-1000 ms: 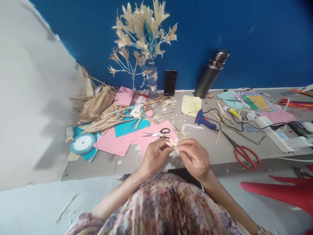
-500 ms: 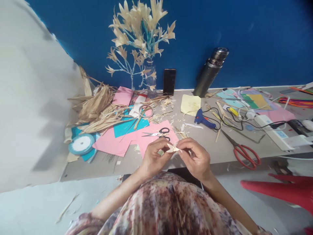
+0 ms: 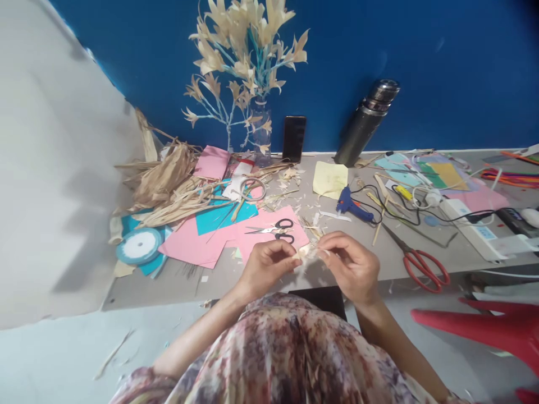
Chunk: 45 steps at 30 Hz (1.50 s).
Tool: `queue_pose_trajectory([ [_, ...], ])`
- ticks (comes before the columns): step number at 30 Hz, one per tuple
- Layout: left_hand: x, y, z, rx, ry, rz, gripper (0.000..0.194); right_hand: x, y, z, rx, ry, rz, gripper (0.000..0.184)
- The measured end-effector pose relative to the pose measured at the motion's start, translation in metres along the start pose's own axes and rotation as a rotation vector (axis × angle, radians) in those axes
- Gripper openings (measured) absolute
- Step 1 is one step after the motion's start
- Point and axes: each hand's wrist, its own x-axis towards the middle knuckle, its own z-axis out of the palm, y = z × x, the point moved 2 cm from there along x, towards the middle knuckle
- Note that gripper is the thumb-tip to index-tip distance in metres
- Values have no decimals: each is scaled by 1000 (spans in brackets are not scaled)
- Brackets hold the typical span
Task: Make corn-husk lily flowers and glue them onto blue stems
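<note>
While fingers [image 3: 288, 262] pinch a pale piece [image 3: 304, 252], bottle [image 3: 262, 130] holding flowers [image 3: 248, 47]

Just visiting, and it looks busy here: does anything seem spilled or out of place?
Yes: the red-handled scissors jut past the table's edge, where a knock might drop them. Pale scraps litter the top, and a dry strip lies on the floor.

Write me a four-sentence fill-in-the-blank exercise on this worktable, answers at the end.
The black-handled scissors lie on ____ paper. The larger scissors have ____ handles. Between the clear bottle and the dark flask stands a black ____. The wall behind the flask is ____.

Missing words: pink; red; phone; blue.
</note>
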Motion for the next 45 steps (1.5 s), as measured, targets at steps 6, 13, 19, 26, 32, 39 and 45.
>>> queue_pose_trajectory([
  [6,2,2,2,356,126,248,11,3,-4,-4,28,97,185,1],
  [13,6,1,8,322,194,151,13,0,-6,14,77,51,153,5],
  [19,6,0,12,269,167,104,14,-1,-5,22,-153,42,94,5],
  [26,4,-5,12,222,145,94,14,-2,-2,25,-158,19,77,7],
  [32,4,-8,9,-3,59,27,18,-3,-1,26,-125,35,28,9],
  [39,5,-17,13,-347,-80,-117,29,-5,-4,25,-137,69,-12,11],
  [45,8,-20,17,-429,-35,-152,30,-5,-6,23,-161,94,8,10],
])
